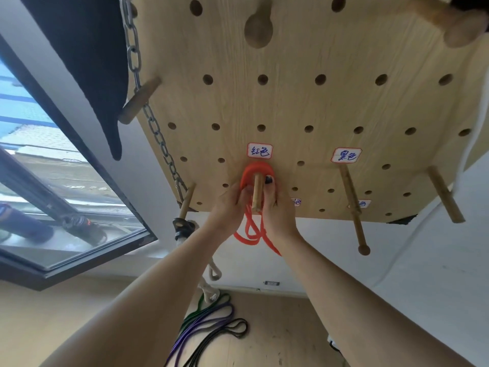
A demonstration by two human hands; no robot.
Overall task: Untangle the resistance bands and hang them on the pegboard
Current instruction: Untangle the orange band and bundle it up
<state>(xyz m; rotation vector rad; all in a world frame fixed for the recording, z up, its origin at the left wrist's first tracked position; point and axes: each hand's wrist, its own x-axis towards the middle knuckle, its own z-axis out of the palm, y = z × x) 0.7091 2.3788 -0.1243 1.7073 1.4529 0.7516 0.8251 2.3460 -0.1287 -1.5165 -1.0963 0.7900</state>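
Observation:
A wooden pegboard (304, 107) fills the upper view, with handwritten labels above its pegs. A red resistance band (256, 169) is looped over the wooden peg (257, 193) under the left label. Its lower loops (251, 234) hang down between my wrists. My left hand (229, 205) grips the band on the left of the peg. My right hand (277, 207) grips it on the right, fingers curled around the band against the board. Green, purple and black bands (211, 324) lie on the floor below.
Bare wooden pegs (352, 197) (446, 198) stick out under the second label and at the right. A metal chain (156, 128) and a knotted rope (209, 276) hang at the board's left edge. A black item (87, 62) hangs upper left beside a window (53, 194).

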